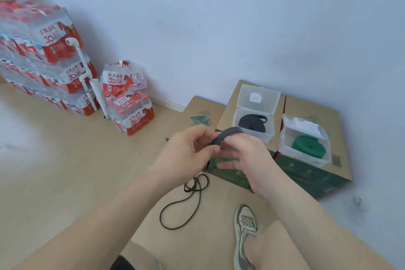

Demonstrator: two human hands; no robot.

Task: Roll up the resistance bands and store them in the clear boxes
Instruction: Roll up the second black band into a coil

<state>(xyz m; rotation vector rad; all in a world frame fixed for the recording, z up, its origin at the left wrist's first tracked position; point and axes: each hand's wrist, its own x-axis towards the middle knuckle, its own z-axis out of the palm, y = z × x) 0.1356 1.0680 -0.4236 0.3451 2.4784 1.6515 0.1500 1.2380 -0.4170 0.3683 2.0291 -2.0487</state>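
The left hand (188,151) and right hand (246,159) both pinch the dark band (228,134) in the air near the 2 clear boxes (269,132), its tail looped on the floor (65,171). Each turn should stay tight and flat, slack fed up evenly to avoid twists.

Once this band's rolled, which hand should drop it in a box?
Probably the right hand: it holds the dark band nearest both open clear boxes, which sit on its side; the left hand is farther.
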